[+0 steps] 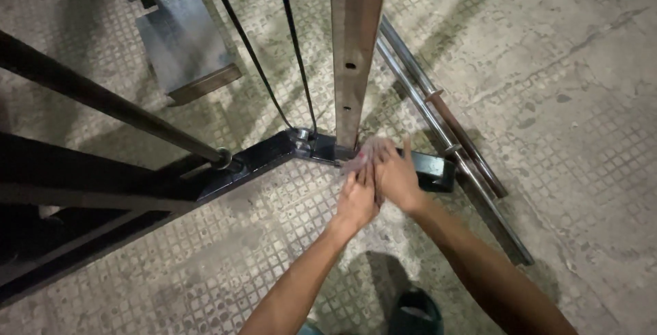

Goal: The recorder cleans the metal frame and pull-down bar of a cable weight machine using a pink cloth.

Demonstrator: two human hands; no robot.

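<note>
A worn concrete floor [588,102] stamped with a grid of small raised squares fills the view, pale and patchy, with open room to the right and in front of the person. Across it lies a black painted steel base frame [226,174], angular and glossy, running from the lower left to a short boxed end at centre right. From its corner joint rises a tall rusty-brown flat steel upright with drilled holes [356,54], and two thin black cables [291,41] run down to a small pulley beside it. A dark round steel bar [102,99] slants in from the left, and a long chrome barbell [445,112] lies diagonally on the floor behind the frame. Both arms reach forward and meet at the foot of the upright. The left hand [357,201] and right hand [397,177] press together, fingers grasping a small crumpled reddish-brown cloth [366,153] held against the frame just beside the upright's base.
</note>
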